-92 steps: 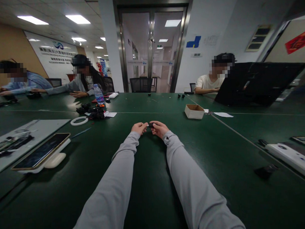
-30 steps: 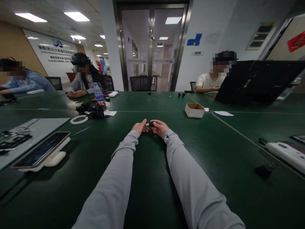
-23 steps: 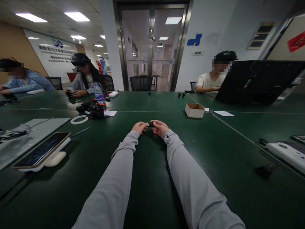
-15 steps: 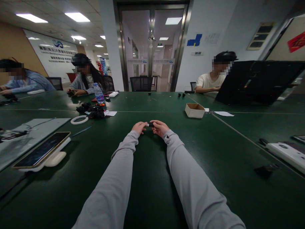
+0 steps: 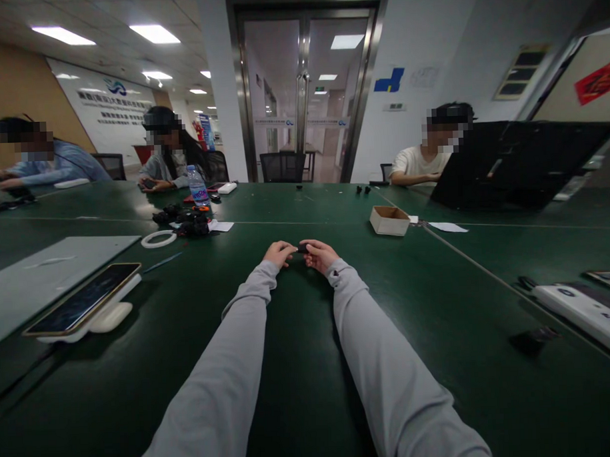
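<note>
Just beyond the middle of the green table, my two hands meet at a small dark, stubby object (image 5: 302, 248), too small to name by kind. My right hand (image 5: 320, 254) pinches its right part between thumb and forefinger, other fingers curled below. From the other side, my left hand (image 5: 279, 254) has its thumb and forefinger pressed together at the object's left end. Those fingertips hide whatever is at that end. Both forearms, in grey sleeves, reach forward over the table.
A small open box (image 5: 389, 221) stands right of my hands. To the left lie a white ring (image 5: 158, 239), a tilted phone (image 5: 85, 299) on a stand and a grey board (image 5: 17, 285). A water bottle (image 5: 197, 187) stands farther back. Three people sit around the table.
A silvery bit that showed between my fingertips is now out of sight. The dark parts and wires on the grey board at left are gone. My arms stay nearly still.
</note>
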Demonstrator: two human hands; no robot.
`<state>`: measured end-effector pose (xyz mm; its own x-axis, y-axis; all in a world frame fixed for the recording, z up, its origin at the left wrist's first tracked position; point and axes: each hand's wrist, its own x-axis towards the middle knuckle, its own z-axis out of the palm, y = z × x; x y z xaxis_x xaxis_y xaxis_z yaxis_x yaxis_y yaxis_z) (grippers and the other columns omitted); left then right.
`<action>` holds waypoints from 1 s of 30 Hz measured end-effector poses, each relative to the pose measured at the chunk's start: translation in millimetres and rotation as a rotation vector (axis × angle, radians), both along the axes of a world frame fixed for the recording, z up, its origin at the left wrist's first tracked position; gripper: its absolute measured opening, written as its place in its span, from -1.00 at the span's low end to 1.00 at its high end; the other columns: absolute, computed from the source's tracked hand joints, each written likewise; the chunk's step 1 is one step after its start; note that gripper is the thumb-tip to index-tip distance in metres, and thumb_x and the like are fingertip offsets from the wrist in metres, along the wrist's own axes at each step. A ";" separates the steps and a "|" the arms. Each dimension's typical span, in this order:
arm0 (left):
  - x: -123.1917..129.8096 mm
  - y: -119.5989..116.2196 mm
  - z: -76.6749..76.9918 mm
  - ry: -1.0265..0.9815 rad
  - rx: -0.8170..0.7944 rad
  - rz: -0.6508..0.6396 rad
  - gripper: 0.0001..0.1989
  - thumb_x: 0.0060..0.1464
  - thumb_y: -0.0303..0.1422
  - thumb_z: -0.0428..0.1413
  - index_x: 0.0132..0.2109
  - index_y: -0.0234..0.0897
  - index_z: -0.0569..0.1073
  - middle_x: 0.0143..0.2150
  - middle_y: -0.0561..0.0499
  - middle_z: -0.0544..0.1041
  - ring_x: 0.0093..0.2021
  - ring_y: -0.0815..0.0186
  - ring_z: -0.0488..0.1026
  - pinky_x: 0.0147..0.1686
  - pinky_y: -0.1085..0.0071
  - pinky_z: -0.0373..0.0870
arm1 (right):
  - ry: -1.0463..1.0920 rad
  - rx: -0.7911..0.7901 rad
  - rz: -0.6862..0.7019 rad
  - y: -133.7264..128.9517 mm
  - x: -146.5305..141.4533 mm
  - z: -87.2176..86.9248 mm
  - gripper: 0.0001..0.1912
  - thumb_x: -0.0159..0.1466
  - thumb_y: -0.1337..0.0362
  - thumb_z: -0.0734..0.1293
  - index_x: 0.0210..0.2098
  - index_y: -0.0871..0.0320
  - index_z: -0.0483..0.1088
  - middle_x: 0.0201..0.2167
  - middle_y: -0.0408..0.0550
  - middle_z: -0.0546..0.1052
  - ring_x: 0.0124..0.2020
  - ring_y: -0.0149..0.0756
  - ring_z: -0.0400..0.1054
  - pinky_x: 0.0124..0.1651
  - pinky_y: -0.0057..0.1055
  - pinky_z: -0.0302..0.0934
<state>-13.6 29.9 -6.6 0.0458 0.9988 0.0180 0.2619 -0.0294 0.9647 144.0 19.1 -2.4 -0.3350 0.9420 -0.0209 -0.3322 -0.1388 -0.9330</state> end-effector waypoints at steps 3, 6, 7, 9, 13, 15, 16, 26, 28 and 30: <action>0.2 -2.4 1.9 0.005 -0.041 -0.040 -0.59 -0.07 -0.06 -0.03 -0.49 -0.36 0.40 -0.43 -0.08 0.48 -0.43 0.35 0.40 -0.62 0.55 0.29 | 0.002 -0.005 -0.004 -0.2 -0.6 0.4 -0.84 0.11 0.41 0.24 -0.28 0.19 0.33 -0.71 -0.18 0.37 -0.69 -0.51 0.23 -0.59 -0.54 0.17; 0.9 -4.5 1.6 0.052 0.044 -0.016 -0.67 -0.16 -0.12 0.10 -0.43 -0.36 0.40 -0.37 -0.07 0.48 -0.42 0.36 0.39 -0.62 0.57 0.29 | 0.005 0.001 -0.007 -0.4 -1.1 0.5 -0.84 0.12 0.40 0.23 -0.27 0.18 0.33 -0.71 -0.18 0.37 -0.69 -0.50 0.23 -0.59 -0.53 0.17; 1.2 -4.7 1.2 0.036 0.058 0.000 -0.68 -0.19 -0.15 0.13 -0.37 -0.35 0.40 -0.32 -0.06 0.48 -0.41 0.37 0.39 -0.63 0.57 0.28 | 0.006 0.003 -0.008 -0.6 -1.1 0.6 -0.84 0.12 0.40 0.23 -0.27 0.18 0.33 -0.71 -0.18 0.37 -0.69 -0.50 0.23 -0.59 -0.53 0.17; 1.7 -4.4 0.3 -0.014 0.021 0.007 -0.67 -0.16 -0.14 0.10 -0.33 -0.35 0.39 -0.27 -0.08 0.47 -0.39 0.37 0.39 -0.65 0.58 0.28 | 0.007 0.006 -0.009 -0.9 -1.1 0.7 -0.84 0.12 0.40 0.23 -0.27 0.18 0.33 -0.71 -0.17 0.37 -0.69 -0.50 0.23 -0.59 -0.53 0.16; 1.8 -3.2 -0.5 -0.007 -0.013 -0.026 -0.66 -0.06 -0.12 -0.01 -0.40 -0.37 0.39 -0.37 -0.08 0.47 -0.39 0.36 0.39 -0.64 0.58 0.28 | -0.002 0.010 0.003 -1.5 -0.4 1.1 -0.85 0.11 0.38 0.25 -0.28 0.17 0.33 -0.70 -0.18 0.36 -0.68 -0.50 0.23 -0.58 -0.52 0.16; 1.5 -3.3 -0.2 0.008 0.021 -0.022 -0.71 -0.10 -0.17 0.06 -0.36 -0.35 0.40 -0.35 -0.05 0.47 -0.37 0.36 0.39 -0.63 0.59 0.28 | -0.006 0.012 0.011 -1.6 0.1 1.3 -0.85 0.11 0.37 0.26 -0.28 0.16 0.33 -0.70 -0.18 0.36 -0.68 -0.49 0.23 -0.58 -0.52 0.16; 1.3 -3.4 0.1 0.003 0.014 -0.020 -0.72 -0.11 -0.18 0.06 -0.35 -0.34 0.40 -0.34 -0.05 0.46 -0.37 0.36 0.39 -0.63 0.59 0.28 | -0.007 0.011 0.015 -1.6 0.2 1.3 -0.85 0.11 0.37 0.26 -0.28 0.17 0.33 -0.70 -0.18 0.36 -0.67 -0.49 0.23 -0.58 -0.52 0.16; 1.1 -8.0 1.3 0.009 0.089 -0.049 -0.77 -0.16 -0.29 0.10 -0.31 -0.31 0.39 -0.37 0.00 0.43 -0.40 0.39 0.37 -0.63 0.58 0.28 | -0.007 -0.005 0.010 -1.4 0.3 0.9 -0.83 0.11 0.38 0.27 -0.27 0.17 0.32 -0.68 -0.18 0.37 -0.67 -0.50 0.24 -0.57 -0.53 0.17; 0.8 -7.6 0.8 0.023 0.075 -0.047 -0.76 -0.11 -0.22 0.05 -0.38 -0.33 0.38 -0.42 -0.01 0.43 -0.43 0.40 0.37 -0.63 0.57 0.28 | -0.010 -0.004 0.016 -1.4 0.2 0.8 -0.83 0.11 0.38 0.27 -0.27 0.17 0.32 -0.68 -0.18 0.37 -0.66 -0.49 0.25 -0.57 -0.53 0.17; 0.7 -7.0 1.1 0.034 0.046 -0.040 -0.68 -0.05 -0.14 -0.02 -0.44 -0.34 0.38 -0.45 -0.02 0.43 -0.47 0.41 0.36 -0.62 0.57 0.28 | -0.011 -0.004 0.020 -1.4 0.0 0.8 -0.84 0.10 0.38 0.27 -0.28 0.17 0.33 -0.68 -0.18 0.37 -0.66 -0.49 0.25 -0.57 -0.53 0.17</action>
